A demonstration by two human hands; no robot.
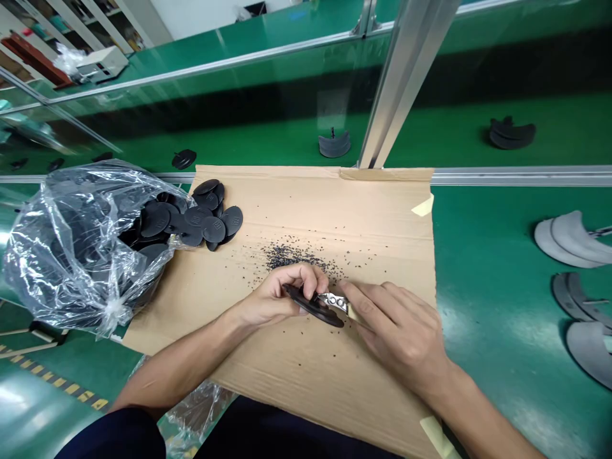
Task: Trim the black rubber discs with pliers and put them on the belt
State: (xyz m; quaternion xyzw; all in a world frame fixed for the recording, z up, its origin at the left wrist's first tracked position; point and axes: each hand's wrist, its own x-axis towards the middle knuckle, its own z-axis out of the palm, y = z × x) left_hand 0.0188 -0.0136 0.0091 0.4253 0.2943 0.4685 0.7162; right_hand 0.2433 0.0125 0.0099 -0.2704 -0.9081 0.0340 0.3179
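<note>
Over the cardboard sheet (382,223), my left hand (287,290) grips a round black plastic disc (315,308) by its edge, the disc tilted. My right hand (401,325) is closed around the handles of metal cutting pliers (337,301). The plier jaws reach over the disc's upper face, close to my left fingertips; whether they bite on anything is too small to tell. Just beyond my hands lies a scatter of small black plastic bits (291,254). Several more black discs (213,226) are heaped at the cardboard's left, spilling from a clear plastic bag (90,242).
An aluminium post (406,83) rises at the cardboard's far edge beside glass panels. Grey curved parts (568,239) lie on the green table at the right. Behind the rail are dark curved parts (335,145). Tape (423,206) marks the cardboard's right edge.
</note>
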